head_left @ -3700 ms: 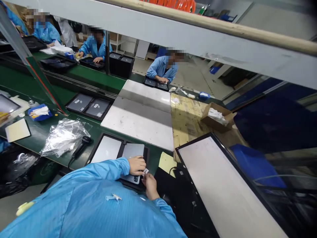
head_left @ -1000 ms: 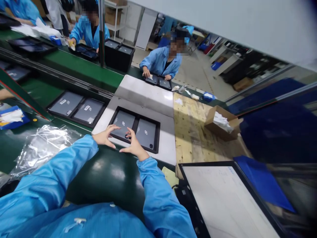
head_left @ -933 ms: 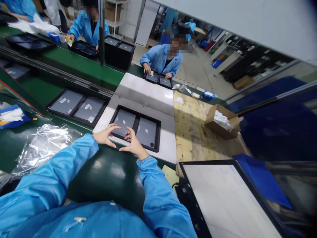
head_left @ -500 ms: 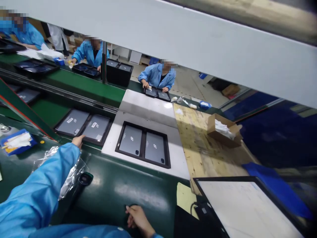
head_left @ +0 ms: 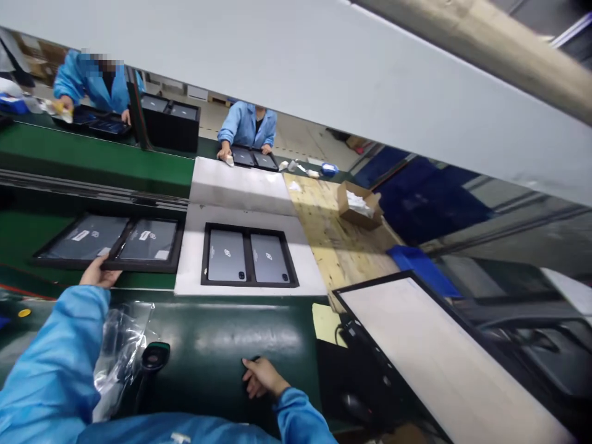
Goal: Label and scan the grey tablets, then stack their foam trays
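Note:
My left hand (head_left: 98, 274) reaches out and grips the near edge of a black tray (head_left: 111, 264) that holds two grey tablets with white labels, on the green conveyor. My right hand (head_left: 259, 377) rests flat on the dark green bench top close to my body, fingers loosely curled, holding nothing. A second black tray (head_left: 250, 282) with two grey tablets lies on the white plate (head_left: 194, 271) beyond my right hand, apart from both hands.
A black handheld scanner (head_left: 153, 358) and crumpled clear plastic bags (head_left: 121, 345) lie by my left arm. A large monitor (head_left: 444, 351) stands at the right. A cardboard box (head_left: 358, 206) sits on the wooden board. Other people in blue coats (head_left: 247, 126) work across the line.
My left hand moved from the tablet tray on the white plate to the left tray's edge and took hold of it. My right hand drew back to the bench near me.

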The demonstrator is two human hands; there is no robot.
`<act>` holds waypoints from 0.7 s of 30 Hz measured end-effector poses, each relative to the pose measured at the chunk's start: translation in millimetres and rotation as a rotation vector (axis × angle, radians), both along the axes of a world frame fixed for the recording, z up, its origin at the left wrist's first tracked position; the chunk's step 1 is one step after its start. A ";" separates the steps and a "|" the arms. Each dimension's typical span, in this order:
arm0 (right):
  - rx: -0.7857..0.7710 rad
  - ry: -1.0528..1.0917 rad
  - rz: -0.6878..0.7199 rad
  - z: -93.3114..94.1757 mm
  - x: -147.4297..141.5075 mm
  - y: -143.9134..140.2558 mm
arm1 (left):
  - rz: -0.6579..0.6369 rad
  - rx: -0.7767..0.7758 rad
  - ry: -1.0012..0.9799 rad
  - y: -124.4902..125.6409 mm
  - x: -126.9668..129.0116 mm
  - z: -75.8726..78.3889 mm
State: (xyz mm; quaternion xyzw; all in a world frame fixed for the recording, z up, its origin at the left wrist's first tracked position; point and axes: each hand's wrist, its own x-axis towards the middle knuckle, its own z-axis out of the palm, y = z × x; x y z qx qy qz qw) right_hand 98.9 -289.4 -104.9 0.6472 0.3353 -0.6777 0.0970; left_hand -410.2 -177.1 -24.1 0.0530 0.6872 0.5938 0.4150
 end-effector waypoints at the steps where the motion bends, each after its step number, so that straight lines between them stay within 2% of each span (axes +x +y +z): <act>1: 0.000 0.014 -0.008 2.5 0.6 0.6 | 0.094 0.020 -0.136 3.7 1.4 9.8; 3: 0.003 0.034 -0.020 4.9 0.4 0.8 | 0.262 0.086 -0.305 11.7 7.8 32.9; 5: 0.019 0.032 -0.022 4.4 -2.9 -0.4 | 0.326 0.202 -0.308 17.6 19.1 57.6; 7: 0.075 -0.009 -0.023 4.0 -8.7 -2.1 | 0.308 0.314 -0.305 17.6 34.9 80.3; 9: 0.191 -0.025 -0.056 8.4 -14.3 -2.8 | 0.246 0.356 -0.317 8.5 55.7 98.1; 12: 0.415 0.194 -0.226 30.0 -15.0 0.1 | 0.136 0.384 -0.327 -23.6 100.0 111.4; 14: 0.535 0.451 -0.368 52.2 -8.0 4.6 | 0.069 0.414 -0.316 -55.5 141.0 110.2; 17: 0.648 0.686 -0.482 81.8 12.6 10.8 | -0.019 0.367 -0.304 -112.7 216.9 94.3; 19: 0.715 0.638 -0.505 89.2 32.5 9.3 | -0.104 0.301 -0.303 -151.2 270.5 75.2; 21: 0.770 0.449 -0.513 83.5 57.6 -0.4 | -0.195 0.240 -0.306 -185.4 319.1 50.0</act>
